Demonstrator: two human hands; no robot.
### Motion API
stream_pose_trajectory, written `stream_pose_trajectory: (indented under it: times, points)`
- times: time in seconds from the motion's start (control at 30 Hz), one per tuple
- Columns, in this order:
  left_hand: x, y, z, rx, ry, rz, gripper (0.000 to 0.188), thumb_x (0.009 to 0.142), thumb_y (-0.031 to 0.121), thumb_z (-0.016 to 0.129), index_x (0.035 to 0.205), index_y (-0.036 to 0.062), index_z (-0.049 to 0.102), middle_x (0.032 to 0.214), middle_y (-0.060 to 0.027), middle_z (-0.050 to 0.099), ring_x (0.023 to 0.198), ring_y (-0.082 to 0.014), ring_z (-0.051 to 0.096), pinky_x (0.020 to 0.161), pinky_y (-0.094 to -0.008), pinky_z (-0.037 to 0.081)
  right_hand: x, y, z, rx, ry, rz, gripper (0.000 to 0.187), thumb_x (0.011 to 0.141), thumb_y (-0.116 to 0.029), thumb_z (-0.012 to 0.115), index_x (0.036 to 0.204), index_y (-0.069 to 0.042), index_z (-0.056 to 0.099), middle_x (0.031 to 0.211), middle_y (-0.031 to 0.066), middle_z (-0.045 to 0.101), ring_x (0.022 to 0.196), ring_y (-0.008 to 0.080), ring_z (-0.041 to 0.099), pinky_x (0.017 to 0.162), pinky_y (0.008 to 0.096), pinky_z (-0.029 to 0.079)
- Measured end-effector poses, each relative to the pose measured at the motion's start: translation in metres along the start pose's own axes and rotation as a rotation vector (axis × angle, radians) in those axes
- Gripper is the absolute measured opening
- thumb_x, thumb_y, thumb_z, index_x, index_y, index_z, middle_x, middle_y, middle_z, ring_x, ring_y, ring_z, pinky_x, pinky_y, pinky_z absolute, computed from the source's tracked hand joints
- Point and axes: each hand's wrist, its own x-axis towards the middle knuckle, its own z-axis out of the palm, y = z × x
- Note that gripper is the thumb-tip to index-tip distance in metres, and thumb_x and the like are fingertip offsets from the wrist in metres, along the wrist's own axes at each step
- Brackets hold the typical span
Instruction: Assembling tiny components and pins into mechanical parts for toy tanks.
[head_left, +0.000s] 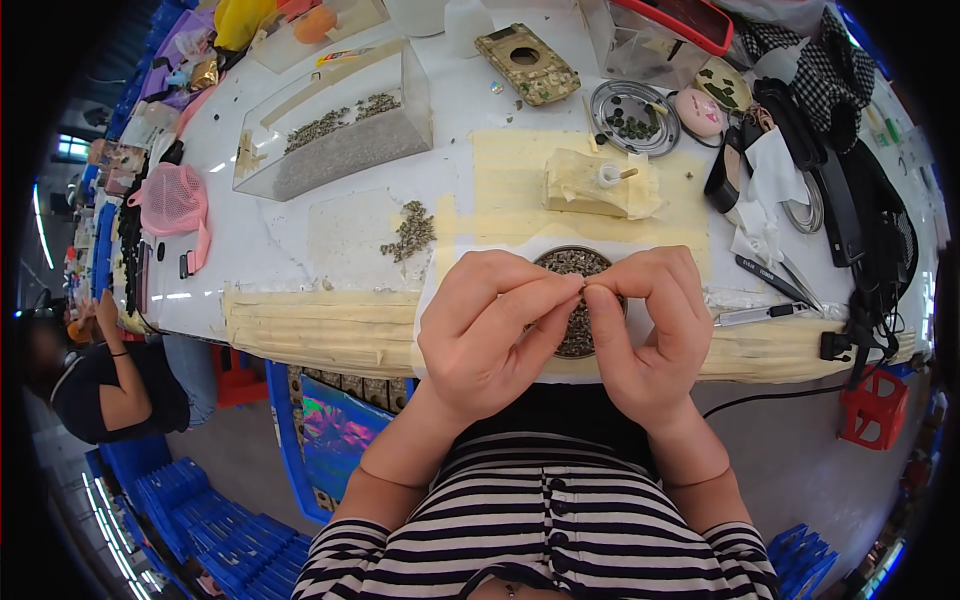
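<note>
Both hands meet at frame centre over a round shallow dish of small dark metal parts (578, 262), which sits on a white sheet at the near edge of the white worktable (270, 240). The left hand (490, 325) pinches thumb to forefinger, fingers curled tight; the right hand (650, 320) does the same, and the fingertips (590, 288) of both touch each other. Something tiny is probably pinched between them — too small to tell what. The dish lies directly under the hands, partly hidden by them.

At 12 o'clock from the hands, a cream tape-wrapped block with a white ring on top (598, 182). At 11 o'clock, a loose heap of small grey-green parts (410, 230); further out the same way, a clear plastic box holding grey granules (335, 125). At 1 o'clock, a round metal tray with dark bits (634, 117). At 3 o'clock, a metal tweezer (765, 313) lying flat on the table edge. At 8 o'clock, well apart, another person's arm (125, 370).
</note>
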Motion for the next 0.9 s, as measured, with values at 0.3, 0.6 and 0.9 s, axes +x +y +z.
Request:
stream_pose_trajectory:
  times: [0.3,0.6,0.9]
  points:
    - [-0.0034,-0.0005,-0.0035,-0.105,0.023,-0.128,0.025,0.072,-0.008,0.078,0.094,0.0013,0.073,0.083,-0.008,0.066,0.073,-0.022,0.062,0.063,-0.0303,0.049,-0.0016,-0.0006,-0.0007,0.042,0.039,-0.006,0.019,0.074,0.0,0.077,0.091,-0.006,0.073,0.082,0.004,0.067,0.074,0.021,0.056,0.069,0.0318,0.042]
    - [-0.0021,-0.0016,-0.0044,-0.132,0.017,-0.079,0.025,0.073,-0.007,0.078,0.096,0.0016,0.073,0.085,-0.0075,0.066,0.074,-0.0207,0.062,0.063,-0.0295,0.049,-0.0009,-0.0012,-0.0052,0.117,-0.08,0.026,0.019,0.075,-0.003,0.078,0.093,-0.005,0.075,0.083,0.0053,0.067,0.074,0.0202,0.057,0.068,0.0299,0.042]
    - [-0.0027,-0.0003,-0.0035,-0.123,0.003,-0.079,0.025,0.072,-0.007,0.079,0.095,0.0029,0.074,0.086,-0.0062,0.066,0.077,-0.0203,0.062,0.065,-0.0296,0.049,-0.0019,0.0036,-0.0064,0.283,-0.097,0.124,0.012,0.078,-0.002,0.077,0.09,-0.003,0.073,0.083,0.0065,0.066,0.074,0.0203,0.057,0.067,0.0294,0.045]
